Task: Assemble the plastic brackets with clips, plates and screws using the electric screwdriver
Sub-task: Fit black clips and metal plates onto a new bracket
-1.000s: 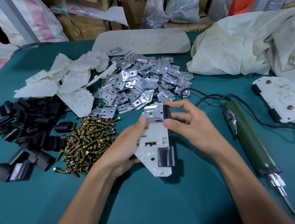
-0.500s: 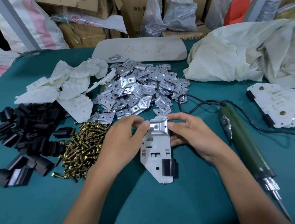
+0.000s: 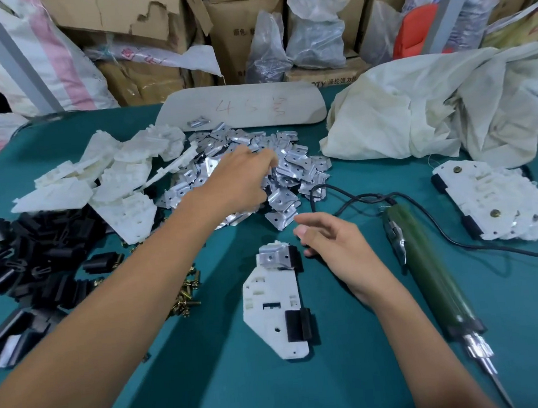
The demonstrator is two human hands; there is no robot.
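You're now leaving the white bracket (image 3: pixel 270 303) on the table (image 3: pixel 339 378) beside your relaxed, empty right hand (image 3: pixel 332 247); your left hand (image 3: pixel 240 177) is digging into the plate pile (image 3: pixel 295 164), presumably for its second plate, grasp unclear.

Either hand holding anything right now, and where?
Right hand holds nothing. Left hand is on the plates; its fingertips are hidden, so a grip cannot be told.

One screwdriver (image 3: pixel 427 265); one bracket (image 3: pixel 272 300) alone, bearing two clips (image 3: pixel 298 328) and one plate (image 3: pixel 273 257). Four heaps past counting: loose plates (image 3: pixel 293 163), loose brackets (image 3: pixel 121 183), loose clips (image 3: pixel 39 241), screws (image 3: pixel 187 290).
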